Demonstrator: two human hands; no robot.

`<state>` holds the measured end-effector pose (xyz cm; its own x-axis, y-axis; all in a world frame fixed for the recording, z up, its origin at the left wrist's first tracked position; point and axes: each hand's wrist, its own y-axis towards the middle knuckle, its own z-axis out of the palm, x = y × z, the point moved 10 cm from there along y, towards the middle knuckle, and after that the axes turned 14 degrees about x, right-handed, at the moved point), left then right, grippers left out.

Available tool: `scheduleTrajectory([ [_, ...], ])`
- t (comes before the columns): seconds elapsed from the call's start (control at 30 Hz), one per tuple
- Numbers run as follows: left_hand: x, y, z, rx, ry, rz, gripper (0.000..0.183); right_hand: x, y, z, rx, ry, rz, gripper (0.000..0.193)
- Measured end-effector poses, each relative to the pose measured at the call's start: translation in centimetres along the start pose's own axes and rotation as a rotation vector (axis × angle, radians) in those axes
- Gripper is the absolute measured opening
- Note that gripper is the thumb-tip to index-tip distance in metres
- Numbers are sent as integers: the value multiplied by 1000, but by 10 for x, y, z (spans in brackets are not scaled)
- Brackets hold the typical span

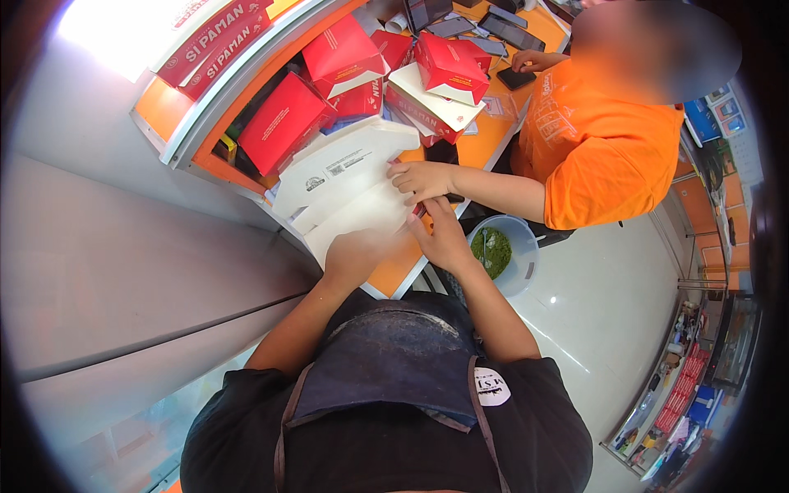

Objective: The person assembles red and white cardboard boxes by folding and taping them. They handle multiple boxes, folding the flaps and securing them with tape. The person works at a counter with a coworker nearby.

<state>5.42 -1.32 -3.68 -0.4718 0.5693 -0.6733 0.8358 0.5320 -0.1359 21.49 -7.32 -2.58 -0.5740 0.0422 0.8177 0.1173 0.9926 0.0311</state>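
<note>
An opened cardboard box (pixel 345 215), white inside with a printed lid raised at the back, lies on the orange table in front of me. My left hand (pixel 355 256) rests at its near edge, its fingers smeared by motion. At the box's right side, my right hand (pixel 446 238) has thumb and fingers closed around the edge, where a bit of red shows. Just beyond it, a co-worker's hand (pixel 423 181) lies on the same side of the box.
Several folded red-and-white boxes (pixel 341 57) are piled at the back of the table. A co-worker in an orange shirt (pixel 596 156) stands at the right, another hand by a dark phone (pixel 516 78). Below the table's right edge is a bucket (pixel 519 267) with green contents.
</note>
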Motion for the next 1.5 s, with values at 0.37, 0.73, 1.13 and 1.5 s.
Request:
scheduleTrajectory([
  [0.37, -7, -38, 16, 257, -196, 29, 19, 9, -32, 5, 290, -42, 4, 47],
  [0.73, 4, -56, 55, 570, -449, 9, 27, -26, -60, 11, 252, 105, 229, 42],
  [1.13, 6, -56, 64, 665, -332, 30, 25, 1, -65, 37, 294, -43, 43, 64],
  [1.5, 1, -5, 33, 225, -264, 51, 24, -23, -8, 4, -52, -2, 73, 44],
])
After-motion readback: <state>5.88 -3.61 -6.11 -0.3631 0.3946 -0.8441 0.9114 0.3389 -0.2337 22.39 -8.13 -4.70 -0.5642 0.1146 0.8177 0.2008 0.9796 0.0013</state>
